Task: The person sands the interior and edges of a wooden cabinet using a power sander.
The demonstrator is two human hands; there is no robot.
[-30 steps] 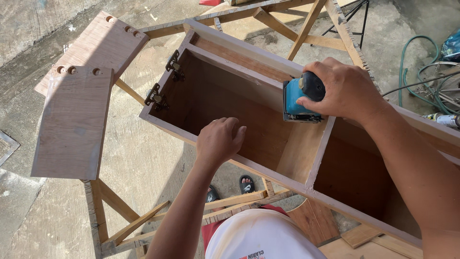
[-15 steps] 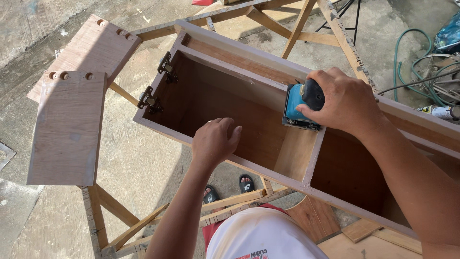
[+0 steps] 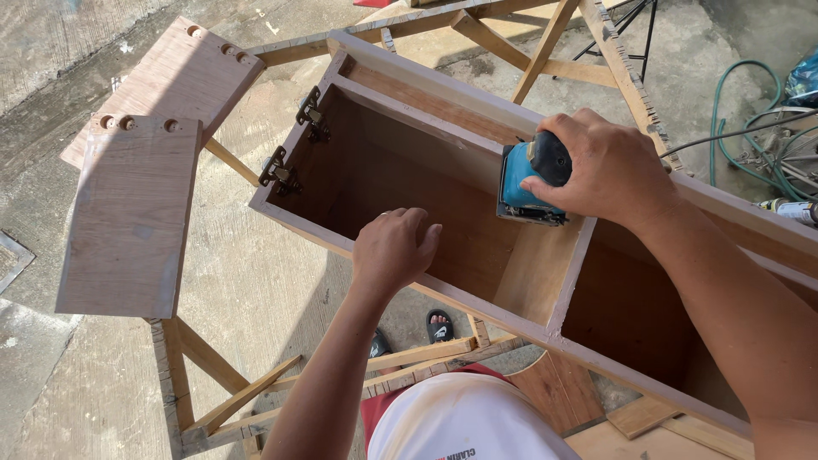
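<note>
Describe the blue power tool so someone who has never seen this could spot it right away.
Find the long open wooden cabinet lying on the timber trestles. On its far top edge, above the inner divider, the right hand presses down a small sander. It is the only bright blue thing on the bare brown wood, with a black knob.

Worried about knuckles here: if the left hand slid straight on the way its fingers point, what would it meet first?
Probably the blue sander under the right hand. The left hand rests on the cabinet's near edge, fingers aimed across the open compartment; depth is unclear.
</note>
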